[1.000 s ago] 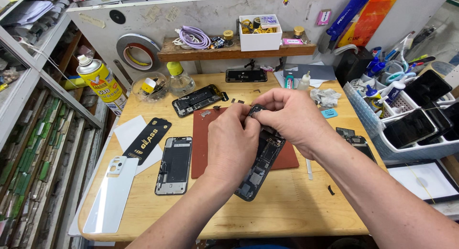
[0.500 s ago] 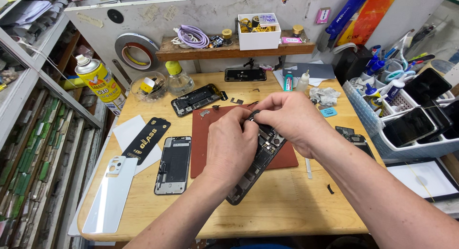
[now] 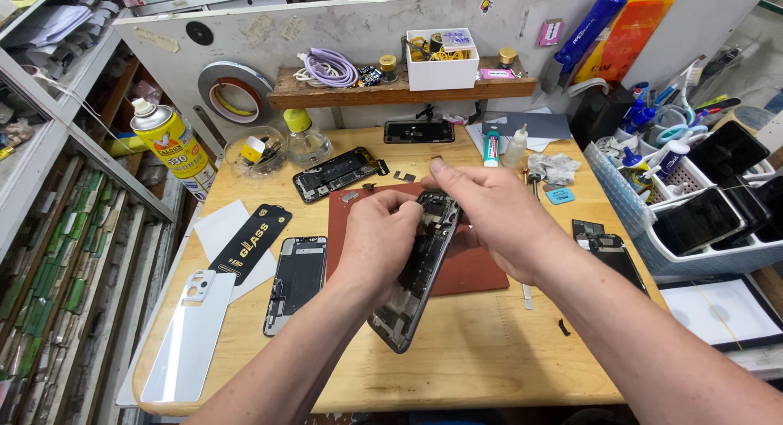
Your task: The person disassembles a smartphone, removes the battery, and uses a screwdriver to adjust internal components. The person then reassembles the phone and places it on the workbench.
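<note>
Both hands are working on the opened phone chassis [image 3: 412, 290], which is being held tilted up off the counter [image 3: 489, 360], top end raised over the red work mat [image 3: 473, 266], bottom end hanging low toward the person. Left hand [image 3: 377, 245] is gripping the chassis from its left side, fingers curled tight around the edge near the upper half, thumb pressing in toward the internals. Right hand [image 3: 489, 209] is coming over the top end, grip narrow: thumb and fingers pinching at the top corner of the chassis; index finger is sticking out straight, not touching anything. Can't tell whether a small part is sitting in that pinch, it's hidden by the fingers. Versus half a second ago: the chassis is tilting steeper and sitting a bit lower in view, hands are in nearly the same clamp, right index is lifting off. Around it: a second opened phone body [image 3: 295, 282] is lying flat on the counter just left of the mat, a black glass-protector sleeve [image 3: 251, 244] and a white back panel [image 3: 192, 335] further left, another opened phone [image 3: 334, 174] beyond the mat, a dark phone screen [image 3: 608, 258] right of the mat, a yellow spray can [image 3: 171, 143] at the far left, a blue basket [image 3: 644, 229] with phones at the right edge.
</note>
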